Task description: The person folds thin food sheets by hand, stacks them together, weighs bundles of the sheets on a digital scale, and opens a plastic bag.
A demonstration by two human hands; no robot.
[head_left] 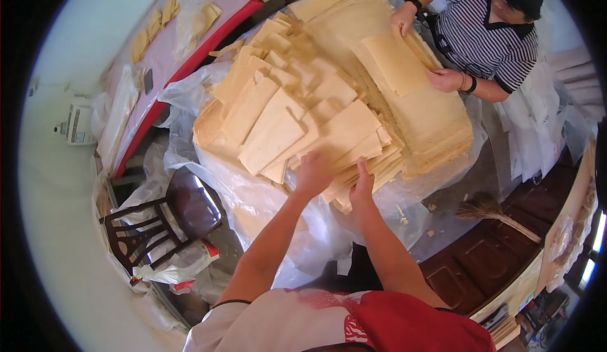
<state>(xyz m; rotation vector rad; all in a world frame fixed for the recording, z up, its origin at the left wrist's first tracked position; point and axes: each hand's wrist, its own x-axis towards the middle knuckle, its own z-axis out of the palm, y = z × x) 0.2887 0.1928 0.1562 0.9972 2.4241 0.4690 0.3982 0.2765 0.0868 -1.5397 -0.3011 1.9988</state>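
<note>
A broad heap of thin, flat, tan sheets [275, 127] lies in front of me, piled loosely and overlapping at many angles. At its near edge my left hand [314, 174] is closed over the front of a tan sheet [348, 127], its fingertips partly hidden. Just to the right, my right hand [362, 184] grips the edge of the same fanned bundle, thumb upward and the other fingers out of sight beneath. What the sheets are made of I cannot tell.
Across the pile a co-worker [487, 30] in a striped shirt holds a tan sheet [417, 48] over a neater stack [436, 131]. Clear plastic [253, 194] drapes below the heap. A dark chair [190, 203] stands left, a red-edged table [158, 112] behind it, a straw broom [499, 216] right.
</note>
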